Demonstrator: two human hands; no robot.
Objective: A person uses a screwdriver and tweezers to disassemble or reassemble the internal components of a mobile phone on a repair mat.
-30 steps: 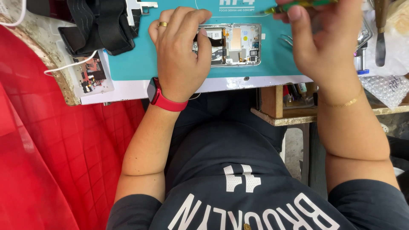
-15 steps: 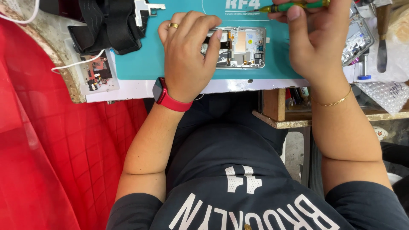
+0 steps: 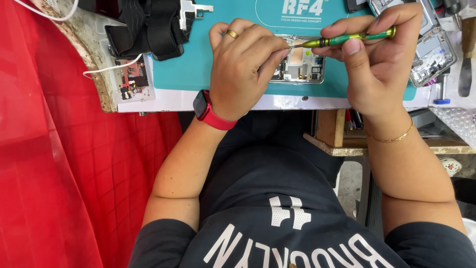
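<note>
Two hands at work over one opened smartphone (image 3: 302, 64), listed left to right.

1. Loose circuit board (image 3: 130, 79) with white cable, well left of the left hand, on the bench edge.
2. Black strap bundle (image 3: 148, 27), up and left of the left hand, overlapping the teal repair mat (image 3: 188, 69).
3. Left hand (image 3: 243, 69): gold ring, red smartwatch (image 3: 210, 111) at the wrist. Fingers curled down on the phone's left part, fingertips pinched at the spot where the tool tip lands. Whether they pinch a small part or only steady the tip cannot be told.
4. Opened smartphone: lies flat on the mat between the hands, half covered by the left hand, inner boards showing.
5. Right hand (image 3: 377, 64): closed around a green-and-gold precision screwdriver (image 3: 347, 38), shaft nearly level, tip pointing left to the left fingertips.
6. Second opened phone frame (image 3: 431, 49), right of the right hand.

Handling note, as judgement: keep the phone pressed flat, bring the driver more upright over the screw, turn lightly with the fingertips, and keep any loosened screw on the mat.

Change against the earlier frames: the screwdriver was higher, near the top edge, away from the phone; now its tip meets the left fingers. The left hand has shifted from lying flat to pinching.
</note>
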